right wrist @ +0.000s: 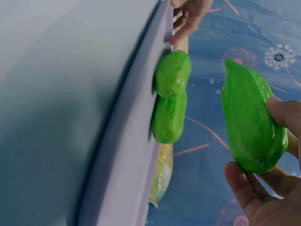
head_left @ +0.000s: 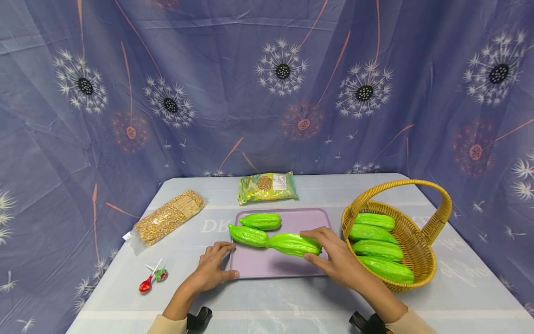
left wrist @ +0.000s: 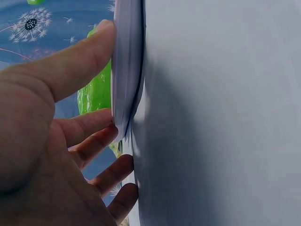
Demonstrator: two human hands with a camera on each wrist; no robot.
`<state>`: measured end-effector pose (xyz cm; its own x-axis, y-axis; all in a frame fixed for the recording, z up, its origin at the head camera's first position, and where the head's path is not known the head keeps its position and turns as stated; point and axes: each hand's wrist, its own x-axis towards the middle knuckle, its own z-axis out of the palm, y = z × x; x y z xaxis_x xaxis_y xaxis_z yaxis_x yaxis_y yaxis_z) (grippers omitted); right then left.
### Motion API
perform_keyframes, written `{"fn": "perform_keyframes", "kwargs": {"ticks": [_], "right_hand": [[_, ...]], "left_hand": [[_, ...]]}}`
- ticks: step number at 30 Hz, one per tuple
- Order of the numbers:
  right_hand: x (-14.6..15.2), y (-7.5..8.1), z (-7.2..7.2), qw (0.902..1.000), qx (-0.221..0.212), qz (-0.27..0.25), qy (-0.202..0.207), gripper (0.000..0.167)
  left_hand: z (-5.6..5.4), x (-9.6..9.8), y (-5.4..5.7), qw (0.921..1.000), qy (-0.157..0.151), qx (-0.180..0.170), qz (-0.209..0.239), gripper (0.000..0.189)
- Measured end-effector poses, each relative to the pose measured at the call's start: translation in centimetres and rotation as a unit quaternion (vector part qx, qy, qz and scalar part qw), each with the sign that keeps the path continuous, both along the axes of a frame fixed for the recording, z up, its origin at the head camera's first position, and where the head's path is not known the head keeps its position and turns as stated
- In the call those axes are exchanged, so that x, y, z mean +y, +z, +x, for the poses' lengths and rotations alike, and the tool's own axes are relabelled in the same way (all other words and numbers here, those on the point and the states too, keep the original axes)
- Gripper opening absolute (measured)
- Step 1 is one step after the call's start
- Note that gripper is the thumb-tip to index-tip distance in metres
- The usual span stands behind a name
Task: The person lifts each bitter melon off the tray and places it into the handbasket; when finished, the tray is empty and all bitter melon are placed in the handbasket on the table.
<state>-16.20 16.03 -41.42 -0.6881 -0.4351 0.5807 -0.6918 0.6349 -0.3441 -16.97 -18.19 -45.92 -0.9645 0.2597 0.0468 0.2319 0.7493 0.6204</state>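
Observation:
My right hand (head_left: 338,255) grips a bright green, ribbed bitter melon (head_left: 294,244) by its blunt end, thumb on one side and fingers on the other. In the right wrist view, this bitter melon (right wrist: 251,117) is raised off the lilac tray (head_left: 271,269), its pointed tip facing away from the hand. Two more bitter melons lie on the tray, a rear one (head_left: 260,221) and a front one (head_left: 248,236) at its left side. My left hand (head_left: 212,266) rests at the tray's left edge, and its thumb and fingertips touch the rim (left wrist: 127,61) with the fingers spread.
Right of the tray stands a woven basket (head_left: 423,260) with a tall handle, holding several bitter melons (head_left: 377,250). Behind the tray lies a green printed packet (head_left: 267,188). A clear bag of yellow kernels (head_left: 168,218) and two lollipops, red (head_left: 145,285) and green (head_left: 161,275), lie left.

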Motion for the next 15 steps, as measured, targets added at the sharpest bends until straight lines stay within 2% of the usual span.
{"fn": "perform_keyframes", "kwargs": {"ticks": [3, 10, 15], "right_hand": [[0.8, 0.5, 0.3, 0.9999, 0.010, -0.006, -0.006, 0.049], [3.0, 1.6, 1.5, 0.9992, -0.015, -0.015, -0.035, 0.050], [4.8, 1.8, 2.3, 0.9983, 0.002, -0.023, -0.054, 0.053]], "left_hand": [[0.0, 0.0, 0.0, 1.0000, 0.000, -0.002, -0.002, 0.069], [0.0, -0.1, 0.0, 1.0000, -0.001, 0.000, 0.002, 0.069], [0.0, -0.1, -0.1, 1.0000, -0.001, -0.003, 0.001, 0.069]]}}
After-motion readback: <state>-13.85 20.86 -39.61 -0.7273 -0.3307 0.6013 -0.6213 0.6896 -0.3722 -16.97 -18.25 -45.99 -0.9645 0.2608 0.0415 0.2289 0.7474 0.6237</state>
